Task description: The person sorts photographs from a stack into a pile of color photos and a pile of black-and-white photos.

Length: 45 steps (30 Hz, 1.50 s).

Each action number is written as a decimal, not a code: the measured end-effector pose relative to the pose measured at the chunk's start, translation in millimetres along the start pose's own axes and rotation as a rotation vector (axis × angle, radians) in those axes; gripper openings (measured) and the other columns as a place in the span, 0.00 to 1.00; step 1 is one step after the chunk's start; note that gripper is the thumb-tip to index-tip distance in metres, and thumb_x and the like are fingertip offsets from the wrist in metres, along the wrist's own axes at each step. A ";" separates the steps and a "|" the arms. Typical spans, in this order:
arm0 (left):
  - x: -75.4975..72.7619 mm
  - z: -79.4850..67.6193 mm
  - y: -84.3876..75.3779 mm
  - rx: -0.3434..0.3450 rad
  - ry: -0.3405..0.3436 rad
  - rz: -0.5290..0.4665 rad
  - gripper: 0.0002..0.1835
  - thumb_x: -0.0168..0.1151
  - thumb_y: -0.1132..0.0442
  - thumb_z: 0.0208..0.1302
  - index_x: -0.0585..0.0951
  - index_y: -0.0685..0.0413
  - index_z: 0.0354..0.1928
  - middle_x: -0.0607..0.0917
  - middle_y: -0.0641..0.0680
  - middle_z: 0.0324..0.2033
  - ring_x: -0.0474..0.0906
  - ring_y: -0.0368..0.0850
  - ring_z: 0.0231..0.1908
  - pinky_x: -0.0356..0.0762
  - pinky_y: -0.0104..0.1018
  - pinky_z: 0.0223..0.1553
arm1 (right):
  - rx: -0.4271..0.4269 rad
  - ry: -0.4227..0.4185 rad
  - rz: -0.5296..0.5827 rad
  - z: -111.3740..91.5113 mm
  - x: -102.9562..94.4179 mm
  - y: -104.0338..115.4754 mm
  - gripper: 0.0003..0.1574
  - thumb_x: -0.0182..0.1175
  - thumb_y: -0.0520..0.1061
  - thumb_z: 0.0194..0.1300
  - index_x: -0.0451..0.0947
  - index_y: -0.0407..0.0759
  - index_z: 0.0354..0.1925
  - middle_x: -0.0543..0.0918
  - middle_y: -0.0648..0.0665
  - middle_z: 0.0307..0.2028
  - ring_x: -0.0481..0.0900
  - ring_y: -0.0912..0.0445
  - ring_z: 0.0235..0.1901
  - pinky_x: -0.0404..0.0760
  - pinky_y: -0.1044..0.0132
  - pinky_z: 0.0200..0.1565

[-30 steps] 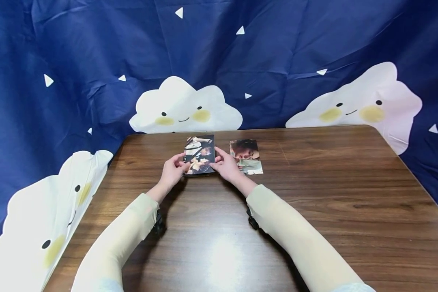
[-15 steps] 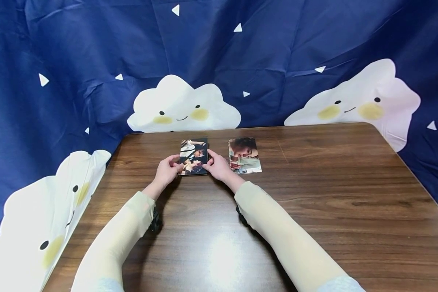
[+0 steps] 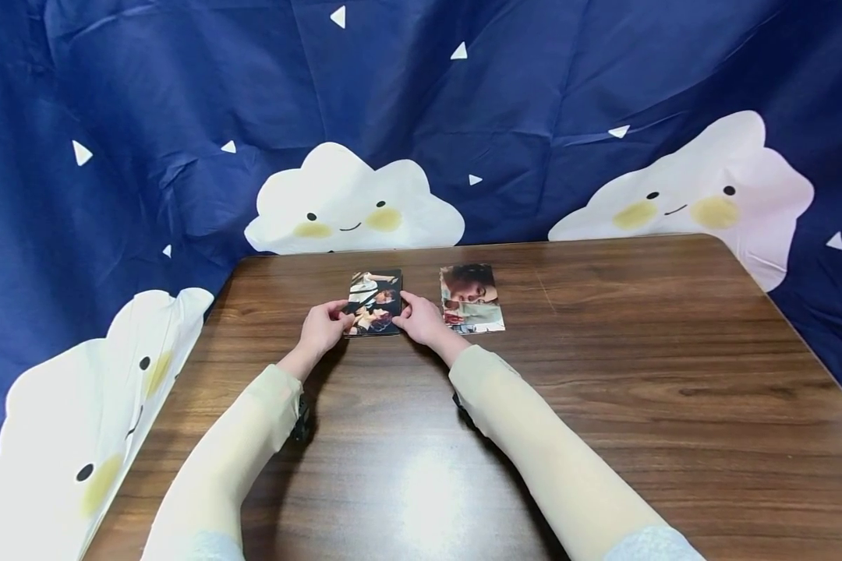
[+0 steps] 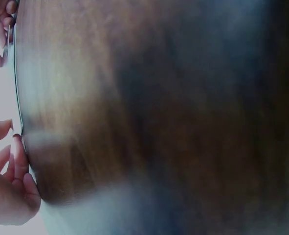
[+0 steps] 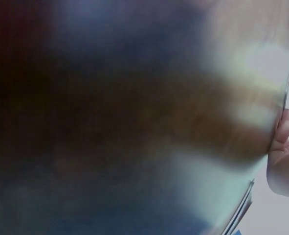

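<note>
Because the dark photo (image 3: 375, 302) looks thin and flat, it should be light and fairly stiff, though likely to bow if squeezed inward from both sides. It is at about eleven o'clock from the middle of the wooden table (image 3: 638, 374), near the far edge; whether it rests on the wood or is slightly raised I cannot tell. The left hand (image 3: 323, 326) pinches it at eight o'clock and the right hand (image 3: 422, 319) at four, each thumb near a lower corner, with the photo's width between them. A dark line along its near edge suggests another layer beneath, and smooth layers may slide apart. The side edges seem the best hold, since pressing on the face could smudge it and corners probably crease easily. At three o'clock, just beside the right hand, a second photo (image 3: 473, 299) lies flat.
</note>
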<state>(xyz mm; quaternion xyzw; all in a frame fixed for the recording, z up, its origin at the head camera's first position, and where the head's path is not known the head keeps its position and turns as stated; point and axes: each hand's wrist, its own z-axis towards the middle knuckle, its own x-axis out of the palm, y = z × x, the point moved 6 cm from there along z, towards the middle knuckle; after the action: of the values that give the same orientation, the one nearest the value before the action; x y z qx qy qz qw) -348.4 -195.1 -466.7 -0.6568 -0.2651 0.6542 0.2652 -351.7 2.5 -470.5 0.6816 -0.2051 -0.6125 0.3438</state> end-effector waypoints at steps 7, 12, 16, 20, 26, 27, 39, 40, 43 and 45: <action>1.9 1.1 -5.3 0.023 -0.020 0.011 0.20 0.61 0.64 0.65 0.78 0.67 0.57 0.82 0.55 0.29 0.75 0.51 0.34 0.68 0.38 0.40 | -0.004 -0.002 -0.012 -1.4 -6.4 1.1 0.38 0.64 0.43 0.64 0.64 0.36 0.69 0.82 0.50 0.30 0.79 0.53 0.39 0.71 0.60 0.54; 1.6 -0.2 -10.1 0.044 -0.042 0.003 0.18 0.62 0.66 0.63 0.80 0.68 0.53 0.81 0.55 0.27 0.76 0.51 0.33 0.69 0.36 0.39 | -0.011 -0.030 -0.012 -2.5 -11.1 0.2 0.37 0.64 0.42 0.63 0.66 0.36 0.68 0.78 0.52 0.26 0.79 0.52 0.40 0.72 0.60 0.54; 3.0 0.0 -10.2 0.047 -0.046 -0.004 0.19 0.62 0.66 0.61 0.81 0.67 0.53 0.81 0.54 0.26 0.77 0.50 0.33 0.69 0.36 0.40 | -0.010 -0.037 0.002 -2.4 -12.3 -1.6 0.37 0.64 0.42 0.63 0.66 0.36 0.67 0.73 0.53 0.24 0.77 0.50 0.42 0.72 0.60 0.54; 3.7 0.4 -8.9 0.040 -0.048 -0.014 0.19 0.62 0.65 0.62 0.80 0.67 0.54 0.80 0.53 0.26 0.75 0.50 0.34 0.68 0.36 0.41 | -0.014 -0.037 0.055 -2.6 -13.5 -5.5 0.36 0.64 0.40 0.63 0.66 0.36 0.67 0.74 0.53 0.24 0.77 0.52 0.39 0.72 0.61 0.52; 1.2 1.0 -14.2 0.040 -0.076 -0.099 0.18 0.64 0.66 0.63 0.80 0.68 0.54 0.79 0.54 0.27 0.76 0.50 0.36 0.68 0.35 0.41 | -0.020 -0.003 0.261 -7.6 -29.8 -12.3 0.38 0.63 0.34 0.63 0.63 0.31 0.68 0.81 0.45 0.27 0.77 0.57 0.26 0.77 0.65 0.42; 1.7 1.2 -18.1 0.050 -0.080 -0.111 0.18 0.64 0.66 0.63 0.80 0.68 0.54 0.80 0.55 0.28 0.76 0.51 0.36 0.69 0.35 0.41 | -0.034 -0.002 0.280 -8.3 -35.8 -14.4 0.38 0.63 0.34 0.63 0.62 0.30 0.68 0.81 0.44 0.27 0.76 0.59 0.24 0.77 0.67 0.38; 34.9 -2.6 -101.4 0.209 0.005 -0.218 0.19 0.65 0.68 0.62 0.80 0.69 0.54 0.83 0.57 0.30 0.79 0.51 0.34 0.78 0.32 0.36 | -0.143 -0.100 0.292 -26.3 -130.4 -55.8 0.33 0.61 0.32 0.63 0.65 0.26 0.64 0.81 0.39 0.29 0.74 0.60 0.23 0.70 0.74 0.27; 38.7 -2.4 -106.0 0.216 0.014 -0.212 0.19 0.65 0.67 0.63 0.80 0.68 0.54 0.83 0.57 0.31 0.79 0.51 0.35 0.77 0.34 0.38 | -0.139 -0.119 0.271 -27.9 -136.2 -60.3 0.32 0.62 0.32 0.63 0.66 0.26 0.64 0.80 0.40 0.29 0.72 0.62 0.22 0.70 0.73 0.27; 48.8 -2.1 -115.4 0.227 0.014 -0.196 0.19 0.66 0.66 0.63 0.80 0.65 0.54 0.84 0.58 0.34 0.79 0.50 0.37 0.75 0.35 0.42 | -0.118 -0.167 0.219 -33.1 -148.2 -74.9 0.29 0.61 0.35 0.65 0.69 0.26 0.62 0.80 0.40 0.30 0.73 0.60 0.24 0.71 0.71 0.31; 56.0 -2.4 -118.1 0.217 0.015 -0.211 0.19 0.66 0.67 0.62 0.80 0.65 0.55 0.84 0.59 0.36 0.79 0.51 0.38 0.75 0.37 0.43 | -0.091 -0.191 0.184 -37.9 -152.3 -84.3 0.27 0.61 0.37 0.66 0.70 0.26 0.60 0.81 0.38 0.32 0.75 0.56 0.29 0.73 0.67 0.37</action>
<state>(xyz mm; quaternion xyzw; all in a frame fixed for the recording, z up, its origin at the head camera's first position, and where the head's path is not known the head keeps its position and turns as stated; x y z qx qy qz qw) -345.9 -71.3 -424.8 -0.5975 -0.2583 0.6426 0.4041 -351.9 174.7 -425.0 0.5821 -0.2707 -0.6492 0.4079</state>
